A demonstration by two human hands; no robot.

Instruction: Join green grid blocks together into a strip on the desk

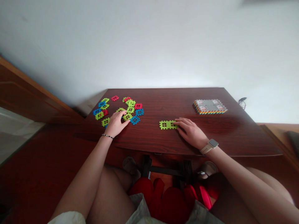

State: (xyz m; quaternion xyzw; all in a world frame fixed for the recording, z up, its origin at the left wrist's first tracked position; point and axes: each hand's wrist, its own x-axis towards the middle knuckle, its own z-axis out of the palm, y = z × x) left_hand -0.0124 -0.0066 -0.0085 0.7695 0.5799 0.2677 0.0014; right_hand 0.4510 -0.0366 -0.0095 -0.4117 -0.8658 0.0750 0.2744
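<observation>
Head view looked down on a dark reddish wooden table. At its centre lay a flat green plastic piece of two joined window tiles, touched by the open, flat right hand. Left of that piece, the left hand pinched a green tile among scattered green, blue and red tiles. Right of it sat a grey tile stack.

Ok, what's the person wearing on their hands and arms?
Both arms are bare, no sleeves or gloves. The left hand has a thin beaded bracelet at the wrist. The right hand has a smartwatch with a pale band and a grey rectangular face.
</observation>
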